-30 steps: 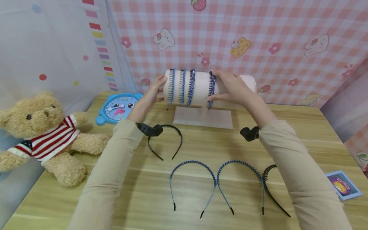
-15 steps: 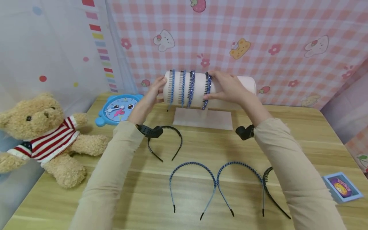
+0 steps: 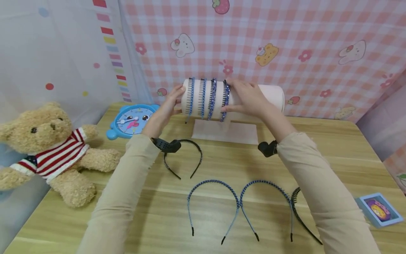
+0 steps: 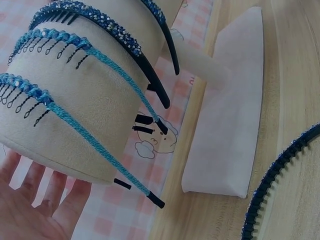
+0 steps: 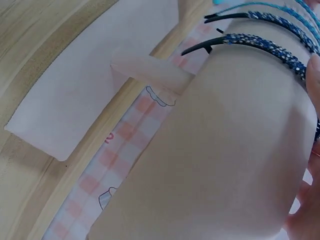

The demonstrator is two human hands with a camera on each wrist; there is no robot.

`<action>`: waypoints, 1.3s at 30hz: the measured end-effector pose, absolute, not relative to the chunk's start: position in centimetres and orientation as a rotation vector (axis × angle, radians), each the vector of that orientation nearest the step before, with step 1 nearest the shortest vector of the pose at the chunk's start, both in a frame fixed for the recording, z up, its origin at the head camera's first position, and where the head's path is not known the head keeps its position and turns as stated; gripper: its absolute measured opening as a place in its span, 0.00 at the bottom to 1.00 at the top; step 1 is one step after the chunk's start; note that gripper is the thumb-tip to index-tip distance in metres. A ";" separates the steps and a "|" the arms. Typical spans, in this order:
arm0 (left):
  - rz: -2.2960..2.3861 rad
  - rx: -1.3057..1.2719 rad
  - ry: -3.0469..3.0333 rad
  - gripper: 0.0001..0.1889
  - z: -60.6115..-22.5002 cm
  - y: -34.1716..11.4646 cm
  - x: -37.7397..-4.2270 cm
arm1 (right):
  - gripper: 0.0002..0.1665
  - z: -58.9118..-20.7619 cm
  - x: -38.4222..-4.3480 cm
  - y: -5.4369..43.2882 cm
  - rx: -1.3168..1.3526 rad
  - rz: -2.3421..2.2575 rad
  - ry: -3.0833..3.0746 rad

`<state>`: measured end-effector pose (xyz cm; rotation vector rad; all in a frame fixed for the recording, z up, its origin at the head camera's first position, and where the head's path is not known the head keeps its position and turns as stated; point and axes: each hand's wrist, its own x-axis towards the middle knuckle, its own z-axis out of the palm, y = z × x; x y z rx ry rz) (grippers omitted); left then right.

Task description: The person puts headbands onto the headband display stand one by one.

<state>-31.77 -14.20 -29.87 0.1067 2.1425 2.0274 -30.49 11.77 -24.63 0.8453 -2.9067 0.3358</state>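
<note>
A pale padded roll [image 3: 272, 96] on a flat-based display stand [image 3: 223, 132] carries several blue and black headbands around it. My left hand [image 3: 167, 106] touches the roll's left end; in the left wrist view its fingers [image 4: 50, 187] lie fairly straight against that end. Over the right part of the roll, my right hand [image 3: 248, 98] holds the rightmost glittery headband [image 3: 225, 98], thumb at the front and fingers at the top. That band's dark tip shows in the right wrist view, beside a second glittery headband [image 5: 280, 21]. Much of the right hand is out of that view.
On the wooden table lie two blue headbands [image 3: 213, 181] [image 3: 265, 182], a dark one [image 3: 200, 155] near my left wrist, and another [image 3: 296, 208] partly under my right sleeve. A blue clock [image 3: 130, 121], a teddy bear [image 3: 60, 144] and a small blue-framed picture [image 3: 380, 210] stand around.
The rightmost glittery headband has slid left along the roll with my right hand, closer to the other glittery one. My left hand stays at the roll's left end.
</note>
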 end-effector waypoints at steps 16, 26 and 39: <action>2.021 0.124 2.132 0.29 -29.9 -14.3 -31.6 | 0.47 -25.9 -28.1 11.9 0.959 0.337 -2.580; 2.028 0.131 2.132 0.30 -29.8 -14.4 -31.9 | 0.10 -31.3 -26.0 7.4 1.447 0.328 -2.177; 2.043 0.124 2.120 0.29 -29.8 -14.6 -32.0 | 0.19 -37.0 -27.5 2.4 0.849 0.623 -3.366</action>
